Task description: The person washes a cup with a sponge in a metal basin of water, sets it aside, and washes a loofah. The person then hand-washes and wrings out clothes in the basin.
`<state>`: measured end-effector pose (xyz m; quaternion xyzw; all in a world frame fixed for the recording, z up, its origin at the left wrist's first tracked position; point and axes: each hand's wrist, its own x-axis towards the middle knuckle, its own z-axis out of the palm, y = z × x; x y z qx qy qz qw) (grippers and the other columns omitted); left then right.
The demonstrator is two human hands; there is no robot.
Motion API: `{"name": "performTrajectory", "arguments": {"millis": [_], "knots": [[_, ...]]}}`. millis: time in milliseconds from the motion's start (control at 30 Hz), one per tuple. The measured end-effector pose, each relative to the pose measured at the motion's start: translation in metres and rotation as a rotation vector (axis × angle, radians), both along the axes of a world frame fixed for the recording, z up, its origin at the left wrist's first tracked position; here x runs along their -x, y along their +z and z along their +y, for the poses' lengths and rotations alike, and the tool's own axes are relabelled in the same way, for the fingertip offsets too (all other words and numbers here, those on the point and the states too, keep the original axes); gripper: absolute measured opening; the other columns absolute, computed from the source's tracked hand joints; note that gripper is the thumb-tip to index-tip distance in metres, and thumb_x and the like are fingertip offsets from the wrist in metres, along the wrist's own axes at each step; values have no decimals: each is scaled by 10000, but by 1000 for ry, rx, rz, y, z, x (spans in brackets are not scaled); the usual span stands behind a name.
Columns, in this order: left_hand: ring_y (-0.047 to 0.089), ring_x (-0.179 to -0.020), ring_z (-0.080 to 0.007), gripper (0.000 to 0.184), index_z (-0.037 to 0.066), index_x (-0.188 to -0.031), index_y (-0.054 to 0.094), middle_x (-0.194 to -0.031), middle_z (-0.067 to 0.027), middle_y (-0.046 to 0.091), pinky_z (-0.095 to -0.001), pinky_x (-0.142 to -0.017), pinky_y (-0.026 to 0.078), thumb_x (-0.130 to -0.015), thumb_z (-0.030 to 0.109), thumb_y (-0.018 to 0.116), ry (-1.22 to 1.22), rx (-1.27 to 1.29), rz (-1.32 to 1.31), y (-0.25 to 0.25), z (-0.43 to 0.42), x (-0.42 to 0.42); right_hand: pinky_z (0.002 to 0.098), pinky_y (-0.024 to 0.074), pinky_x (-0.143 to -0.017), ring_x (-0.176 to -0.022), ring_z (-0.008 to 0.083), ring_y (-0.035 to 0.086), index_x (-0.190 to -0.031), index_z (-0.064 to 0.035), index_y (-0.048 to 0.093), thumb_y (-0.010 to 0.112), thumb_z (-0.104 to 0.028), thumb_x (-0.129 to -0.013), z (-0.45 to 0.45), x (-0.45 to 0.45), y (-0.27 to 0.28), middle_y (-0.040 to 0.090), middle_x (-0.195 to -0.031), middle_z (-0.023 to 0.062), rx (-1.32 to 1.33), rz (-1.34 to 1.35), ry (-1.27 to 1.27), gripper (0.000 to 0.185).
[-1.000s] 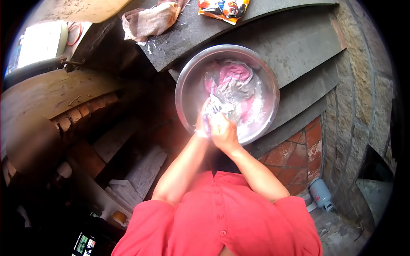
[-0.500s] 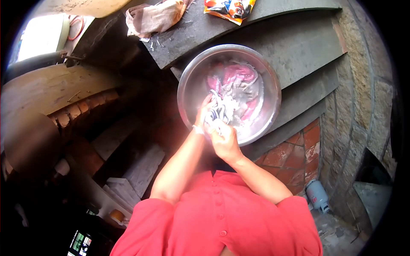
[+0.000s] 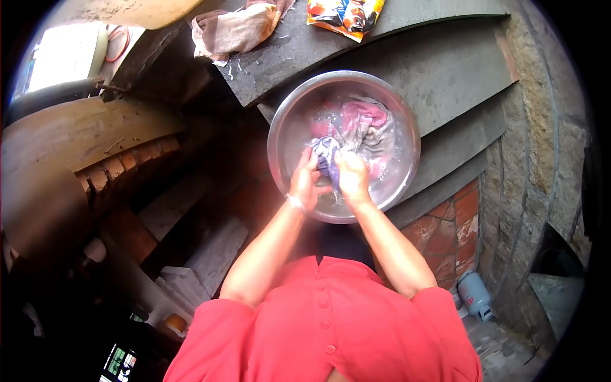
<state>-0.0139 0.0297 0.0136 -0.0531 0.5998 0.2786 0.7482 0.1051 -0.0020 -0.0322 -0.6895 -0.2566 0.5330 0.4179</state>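
Inside a round metal basin (image 3: pixel 280 127), my two hands are on a wet purple and white cloth (image 3: pixel 326 158). My left hand (image 3: pixel 305 183) grips the cloth's left side, with a bracelet at the wrist. My right hand (image 3: pixel 353 175) is closed on its right side. Just beyond them a bunched pink and grey cloth (image 3: pixel 369 124) lies in soapy water. The fingertips are partly hidden by cloth and suds.
Beyond the basin, a stone ledge (image 3: pixel 273 73) bears a brown-pink rag (image 3: pixel 235 30) and an orange packet (image 3: pixel 345 16). Stone wall at right; a grey-blue bottle (image 3: pixel 474 293) stands on the floor. Boards (image 3: pixel 213 254) lie at left.
My hands have drawn slightly apart and the right one has moved right. The purple and white cloth now stretches downward between them. The pink and grey cloth has shifted in the basin.
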Motion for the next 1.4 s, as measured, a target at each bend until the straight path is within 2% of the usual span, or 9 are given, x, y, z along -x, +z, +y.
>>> {"name": "performTrajectory", "arguments": {"millis": [133,433,633,767,867,1067,1167,1267,1400], "knots": [[630,-909,-182,386,20,-1287,474,-1142,-92,598,-303,-786,524,-937,180,497,147,-216,-281,-42,-9,1,312,488,-704,-800,220,650,-1039,14,630,580,-114,-909,-8,41,103,667,-855,146,-230,-125,279,190],[605,-1022,-218,364,29,-1260,525,-1118,-108,621,-434,-874,490,-912,138,546,2,-126,-159,6,-25,-5,505,455,-694,-771,435,615,-858,-27,572,500,-330,-931,40,-47,-30,639,-779,229,204,-907,391,320],[560,-1097,-218,437,118,-1358,418,-1212,-68,575,-480,-932,443,-973,323,461,96,-128,-81,-30,-16,-9,309,448,-697,-770,144,547,-925,33,599,562,-134,-926,4,8,16,604,-826,66,61,185,-111,171],[644,-821,-204,271,90,-997,625,-916,-82,658,-344,-726,543,-955,313,477,180,-179,-832,-94,-25,9,359,471,-678,-742,226,612,-918,1,598,595,-130,-894,-8,37,106,619,-800,168,-218,-167,290,134],[648,-850,-186,248,52,-1034,607,-945,-57,664,-329,-741,535,-943,208,438,243,-25,-119,-30,-20,-23,453,460,-590,-696,375,617,-862,-20,565,588,-189,-890,10,14,31,616,-733,209,-236,-508,273,173],[639,-924,-184,238,-2,-1099,574,-1028,-76,645,-341,-795,537,-891,57,473,78,-104,-125,12,-21,-9,485,466,-651,-766,430,608,-907,-52,549,546,-297,-911,34,-48,-40,637,-783,211,137,-949,476,245],[576,-1056,-269,359,118,-1260,446,-1163,-77,568,-597,-875,449,-904,131,494,4,26,24,6,-9,6,388,452,-690,-755,273,603,-917,-23,591,536,-231,-933,31,-37,-21,627,-806,149,20,-393,76,216],[543,-1076,-263,332,146,-1261,427,-1196,-73,529,-463,-902,478,-930,151,449,98,-32,-118,-38,-14,-3,322,459,-696,-759,167,577,-916,17,624,568,-154,-917,4,1,14,640,-811,91,-24,147,108,181],[619,-935,-205,328,89,-1275,449,-1068,-84,606,-337,-814,515,-966,190,406,204,-236,-170,-66,-16,-7,385,492,-697,-764,303,635,-965,-25,649,585,-161,-888,-6,24,96,648,-811,185,-221,-281,419,169]]}}
